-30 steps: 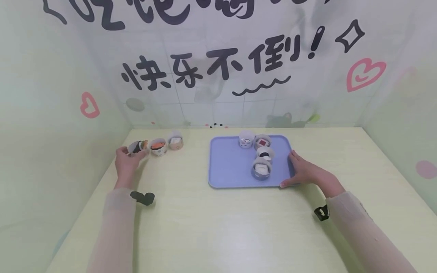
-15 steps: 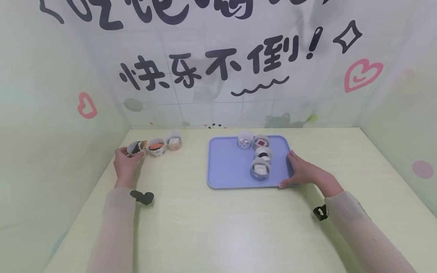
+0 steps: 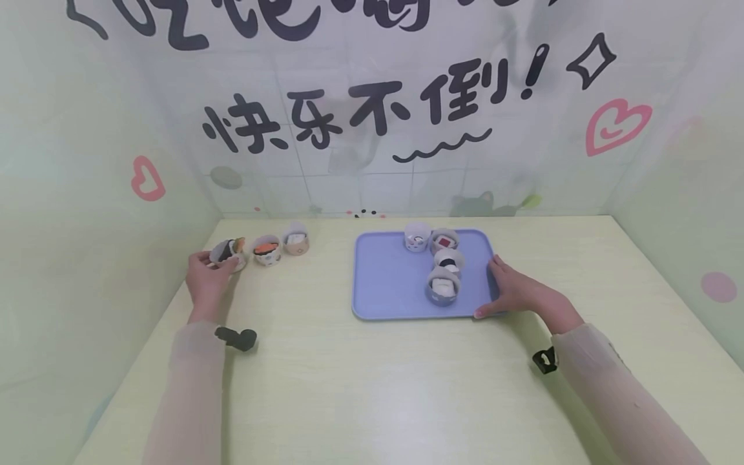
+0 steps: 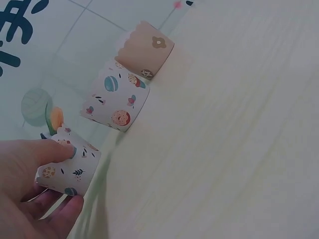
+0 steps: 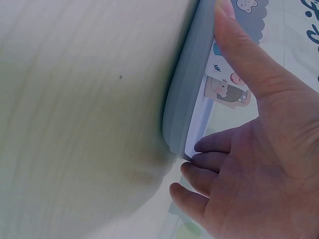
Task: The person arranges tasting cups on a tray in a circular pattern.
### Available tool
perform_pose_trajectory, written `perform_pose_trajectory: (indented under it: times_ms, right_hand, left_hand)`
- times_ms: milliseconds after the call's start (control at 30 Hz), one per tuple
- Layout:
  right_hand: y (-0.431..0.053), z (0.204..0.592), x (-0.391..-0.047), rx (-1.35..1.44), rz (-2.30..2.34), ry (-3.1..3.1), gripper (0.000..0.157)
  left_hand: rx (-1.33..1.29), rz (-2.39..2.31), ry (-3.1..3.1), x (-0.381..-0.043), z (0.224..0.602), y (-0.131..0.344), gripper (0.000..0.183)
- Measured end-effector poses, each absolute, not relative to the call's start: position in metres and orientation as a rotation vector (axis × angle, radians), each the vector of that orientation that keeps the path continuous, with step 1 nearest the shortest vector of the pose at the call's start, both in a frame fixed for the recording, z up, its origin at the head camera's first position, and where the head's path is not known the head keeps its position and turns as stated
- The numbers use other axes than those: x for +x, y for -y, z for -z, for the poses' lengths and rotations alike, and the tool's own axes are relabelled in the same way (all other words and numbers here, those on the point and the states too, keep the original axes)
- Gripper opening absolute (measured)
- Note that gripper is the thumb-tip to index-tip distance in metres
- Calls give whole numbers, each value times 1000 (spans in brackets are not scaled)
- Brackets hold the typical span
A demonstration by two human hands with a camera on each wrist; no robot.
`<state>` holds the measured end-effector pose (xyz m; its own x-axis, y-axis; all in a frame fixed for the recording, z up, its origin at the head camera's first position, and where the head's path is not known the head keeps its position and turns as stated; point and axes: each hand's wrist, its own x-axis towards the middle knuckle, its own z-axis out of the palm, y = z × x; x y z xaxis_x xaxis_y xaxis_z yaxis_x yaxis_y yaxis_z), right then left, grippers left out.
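Observation:
At the table's far left, my left hand (image 3: pixel 206 284) grips a small patterned paper cup (image 4: pixel 70 167) between thumb and fingers. A toy sushi piece (image 3: pixel 228 249), dark with an orange part, shows inside it. Beside it stand a patterned cup (image 3: pixel 269 258) with an orange-topped sushi piece and a tan cup (image 3: pixel 298 246) with a white piece. My right hand (image 3: pixel 517 290) holds the front right corner of a blue tray (image 3: pixel 389 278), thumb on the front rim and fingers along the right side. Its fingers (image 5: pixel 192 179) are bent against the rim.
On the tray's right half stand a white cup (image 3: pixel 416 240), a cup with a red-centred piece (image 3: pixel 445 243), a cup with a black-banded white piece (image 3: pixel 449 263) and a blue-grey cup (image 3: pixel 443 292). Printed sheets rise behind and beside the table (image 3: pixel 325 381).
My left hand has shifted slightly left with its cup, widening the gap to the neighbouring cup. The right hand and the tray stay in place.

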<state>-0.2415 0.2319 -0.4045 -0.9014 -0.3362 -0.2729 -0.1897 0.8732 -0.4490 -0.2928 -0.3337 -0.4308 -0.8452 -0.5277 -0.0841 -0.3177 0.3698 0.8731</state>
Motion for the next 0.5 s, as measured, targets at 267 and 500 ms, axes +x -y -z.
perform_pose_trajectory:
  times_ms: [267, 500]
  right_hand:
    - [-232, 404, -241, -394, 601, -2698, 133]
    - [-233, 406, -242, -393, 592, -2700, 134]
  left_hand:
    - [740, 1494, 2421, -287, 420, 334, 72]
    - [718, 1505, 2437, -285, 410, 333, 74]
